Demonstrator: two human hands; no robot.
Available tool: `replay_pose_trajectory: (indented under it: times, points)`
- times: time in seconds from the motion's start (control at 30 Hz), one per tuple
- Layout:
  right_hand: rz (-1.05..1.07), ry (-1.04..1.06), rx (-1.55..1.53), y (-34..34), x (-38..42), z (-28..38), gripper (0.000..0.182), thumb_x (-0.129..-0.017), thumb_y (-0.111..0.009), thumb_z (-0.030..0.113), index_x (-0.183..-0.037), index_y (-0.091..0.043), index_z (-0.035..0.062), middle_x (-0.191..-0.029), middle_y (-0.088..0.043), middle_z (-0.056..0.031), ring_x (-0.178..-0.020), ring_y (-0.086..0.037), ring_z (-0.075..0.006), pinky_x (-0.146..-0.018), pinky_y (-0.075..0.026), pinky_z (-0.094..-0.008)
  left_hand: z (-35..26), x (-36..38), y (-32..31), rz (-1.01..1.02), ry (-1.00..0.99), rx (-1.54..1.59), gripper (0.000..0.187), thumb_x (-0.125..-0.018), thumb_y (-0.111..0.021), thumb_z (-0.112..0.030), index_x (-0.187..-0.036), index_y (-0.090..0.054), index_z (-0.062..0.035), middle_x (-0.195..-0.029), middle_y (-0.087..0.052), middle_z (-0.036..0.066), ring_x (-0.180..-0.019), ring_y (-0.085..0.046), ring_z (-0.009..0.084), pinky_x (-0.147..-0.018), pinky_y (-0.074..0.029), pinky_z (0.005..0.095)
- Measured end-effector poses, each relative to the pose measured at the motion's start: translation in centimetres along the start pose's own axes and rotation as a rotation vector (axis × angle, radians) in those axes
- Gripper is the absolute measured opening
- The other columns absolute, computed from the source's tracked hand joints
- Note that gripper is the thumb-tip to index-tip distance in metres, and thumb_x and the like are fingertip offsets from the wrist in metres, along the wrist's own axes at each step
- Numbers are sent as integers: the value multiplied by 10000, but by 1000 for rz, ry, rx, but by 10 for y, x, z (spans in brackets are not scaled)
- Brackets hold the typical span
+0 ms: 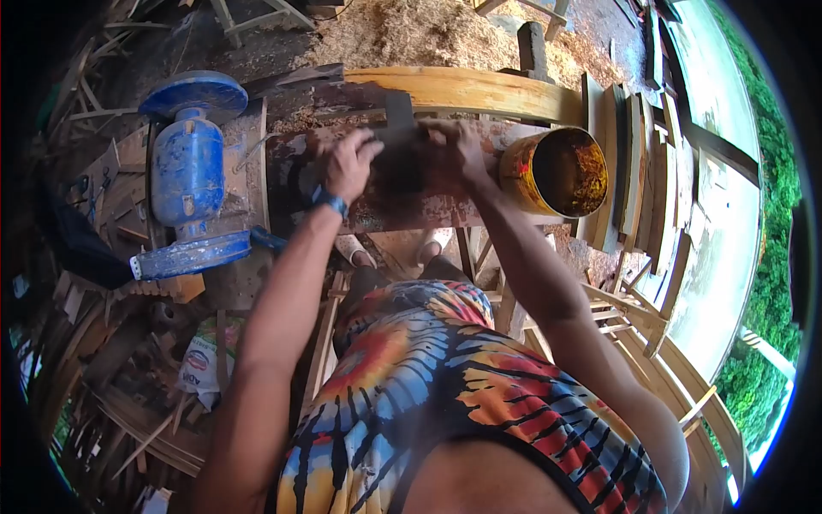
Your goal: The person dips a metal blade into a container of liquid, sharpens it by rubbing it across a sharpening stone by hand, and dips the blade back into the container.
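Note:
Over a dark-stained, reddish work board (368, 210), my left hand (349, 163) is at the left side of a dark, blurred piece (399, 167), with its fingers bent. On the piece's right side is my right hand (452, 154), smeared by motion and partly dark, so its fingers are hard to make out. A dark flat strip (398, 111) sticks up behind the piece, between both hands. Just right of my right hand stands a yellow bucket (518, 176), stained inside with dark and orange residue.
A blue bench grinder (188, 171) stands at the left. Long planks (638, 167) are stacked at the right. Behind the board lies a yellowish wooden beam (471, 90), with wood shavings (402, 38) on the floor beyond. A plastic bag (199, 364) is at lower left.

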State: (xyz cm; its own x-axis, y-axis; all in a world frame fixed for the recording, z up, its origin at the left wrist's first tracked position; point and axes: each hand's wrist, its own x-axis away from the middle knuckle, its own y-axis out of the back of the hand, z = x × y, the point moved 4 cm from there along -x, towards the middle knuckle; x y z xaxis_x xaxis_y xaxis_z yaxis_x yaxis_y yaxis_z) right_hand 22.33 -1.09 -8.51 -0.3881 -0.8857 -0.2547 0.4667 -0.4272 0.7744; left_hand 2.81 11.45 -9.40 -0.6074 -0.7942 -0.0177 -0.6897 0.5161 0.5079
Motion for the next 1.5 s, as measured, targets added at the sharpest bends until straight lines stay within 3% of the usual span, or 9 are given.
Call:
replay_pose_trajectory:
  times: [0.2,0.37,0.6,0.73,0.8,0.9,1.23,1.37,1.5]
  points:
    - [-10,203,73,-6,36,22,384,-753,-846,363,-1093,-749,215,-994,-744,-46,-901,-668,-293,-743,-501,-463,-17,57,9,-101,-20,-317,319,-909,-740,-324,-1143,-747,-107,-934,-745,186,-857,-717,361,-794,-554,434]
    - [-8,-89,-44,-35,-27,3,423,-797,-825,430,-1139,-748,194,-965,-731,-135,-926,-670,-315,-794,-555,-456,1,-18,18,-119,-37,-266,328,-947,-703,-298,-1151,-726,-42,-1060,-740,208,-955,-730,367,-816,-577,407]
    - [194,-83,-123,-3,38,29,382,-824,-819,377,-1170,-751,232,-1048,-740,-107,-987,-666,-297,-885,-544,-425,-23,73,4,-187,176,-216,495,-808,-862,-357,-1124,-737,3,-892,-748,200,-793,-725,312,-748,-561,405]
    - [0,372,178,-22,-15,19,362,-837,-812,348,-1162,-749,202,-1108,-746,-91,-1004,-664,-274,-887,-534,-388,-9,2,2,-298,124,60,485,-834,-845,-342,-1129,-723,24,-966,-753,210,-856,-731,306,-806,-556,375]
    - [87,-77,-105,-30,-42,13,361,-829,-818,317,-1161,-745,193,-1116,-747,-98,-994,-667,-271,-857,-544,-382,-11,-23,12,-309,121,-33,498,-847,-830,-376,-1115,-720,28,-1011,-754,216,-883,-732,303,-830,-554,379]
    - [13,180,27,-33,-14,10,396,-790,-842,305,-1150,-745,173,-1062,-759,-101,-921,-671,-286,-807,-557,-400,-10,13,3,-291,143,15,494,-841,-830,-398,-1101,-730,10,-1016,-752,218,-868,-732,308,-804,-555,379]
    - [158,-78,-103,2,14,29,461,-715,-886,339,-1117,-761,152,-866,-738,-116,-820,-684,-318,-750,-563,-434,-82,70,19,-425,-33,-435,396,-810,-831,-253,-1084,-632,-47,-894,-656,132,-859,-625,376,-838,-461,501]
    - [185,-171,-163,-3,17,27,468,-736,-883,325,-1146,-751,144,-932,-727,-152,-865,-682,-333,-802,-564,-431,-68,83,-42,301,374,-464,390,-858,-707,-339,-1062,-643,-13,-991,-700,226,-985,-674,400,-920,-443,520]
    - [205,-215,-197,6,15,36,458,-754,-877,315,-1155,-745,140,-968,-728,-160,-931,-688,-342,-852,-561,-432,-43,70,-68,116,209,-657,382,-859,-699,-419,-882,-726,-39,-851,-730,255,-829,-723,419,-858,-465,525]
